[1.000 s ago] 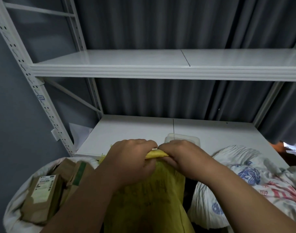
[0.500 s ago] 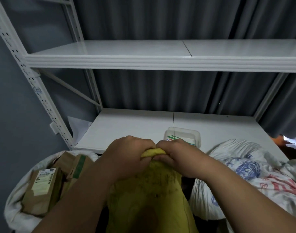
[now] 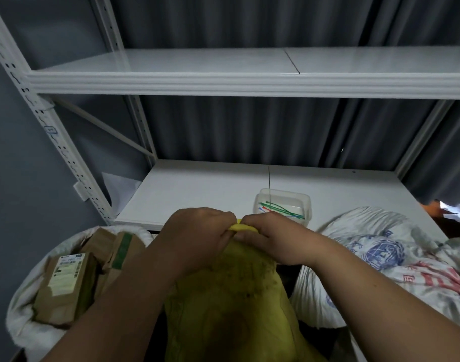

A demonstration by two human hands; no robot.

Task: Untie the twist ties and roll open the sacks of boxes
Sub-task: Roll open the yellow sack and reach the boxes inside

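A yellow sack (image 3: pixel 231 304) stands in front of me, its top bunched into a neck. My left hand (image 3: pixel 194 239) and my right hand (image 3: pixel 273 241) both grip that neck, fingers curled around the yellow fabric, knuckles almost touching. No twist tie shows between my fingers. To the left stands a white sack (image 3: pixel 22 322), rolled open, with several brown cardboard boxes (image 3: pixel 66 283) inside. On the right lies a closed white sack (image 3: pixel 406 262) printed in blue and red.
A clear plastic tub (image 3: pixel 302 202) holding coloured ties sits on the white lower shelf (image 3: pixel 197 189) just beyond my hands. A second white shelf (image 3: pixel 223 71) spans above. Perforated white uprights (image 3: pixel 48 126) stand at the left, with dark curtains behind.
The view has tilted down, so the tub of ties now shows fully. My hands have stayed on the sack's neck and bunched the yellow fabric tighter between them.
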